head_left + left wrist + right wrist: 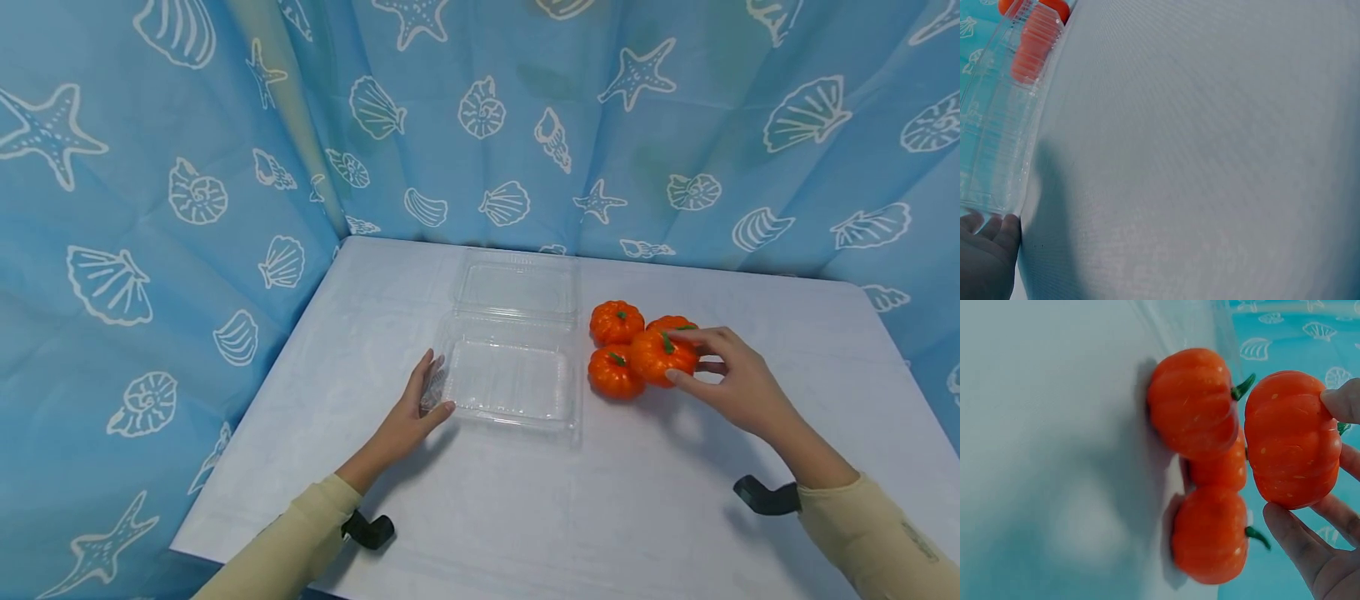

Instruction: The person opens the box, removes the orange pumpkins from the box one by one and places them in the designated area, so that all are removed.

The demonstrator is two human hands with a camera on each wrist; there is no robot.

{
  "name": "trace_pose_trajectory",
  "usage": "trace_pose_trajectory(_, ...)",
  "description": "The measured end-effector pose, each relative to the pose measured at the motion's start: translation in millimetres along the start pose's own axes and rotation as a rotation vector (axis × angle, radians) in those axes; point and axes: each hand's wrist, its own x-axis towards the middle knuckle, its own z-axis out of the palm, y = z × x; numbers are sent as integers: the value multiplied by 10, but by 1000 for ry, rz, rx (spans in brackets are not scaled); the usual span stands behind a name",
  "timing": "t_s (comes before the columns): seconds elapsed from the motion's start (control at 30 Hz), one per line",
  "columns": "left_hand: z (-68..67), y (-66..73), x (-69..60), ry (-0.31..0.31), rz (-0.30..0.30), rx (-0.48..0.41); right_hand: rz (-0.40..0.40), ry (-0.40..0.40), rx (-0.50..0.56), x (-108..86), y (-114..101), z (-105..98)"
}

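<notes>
My right hand (735, 375) pinches an orange toy pumpkin (663, 358) with a green stem between thumb and fingers. In the right wrist view that held pumpkin (1295, 440) is raised off the table, beside the others. Below it stand a near pumpkin (613, 373), a far one (615, 322) and a third (672, 323) partly hidden behind it. A clear plastic clamshell box (510, 379) lies open to their left, its lid (517, 287) folded back. My left hand (408, 421) rests against the box's left side, fingers and thumb spread; its fingertips (1010, 224) touch the box's end.
The box and pumpkins stand on a table under a white cloth (525, 508). A blue curtain (450, 108) with white shells and starfish hangs behind and to the left. Black wrist mounts (767, 495) stick out by both sleeves.
</notes>
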Motion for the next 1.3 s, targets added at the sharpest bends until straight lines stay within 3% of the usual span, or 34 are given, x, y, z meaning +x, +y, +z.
trace_pose_trajectory(0.53,-4,-17,1,-1,16,-6,82,-45,-8,-200,317,5)
trace_pose_trajectory(0.93,-6,-18,-7,-6,17,-21,92,-21,-27,-122,464,32)
trace_pose_trajectory(1.17,0,-22,3,-7,-33,-6,122,-67,-20,-98,581,134)
trace_pose_trajectory(1.3,-2,-13,2,-6,-30,-11,125,-72,-10,-99,617,172)
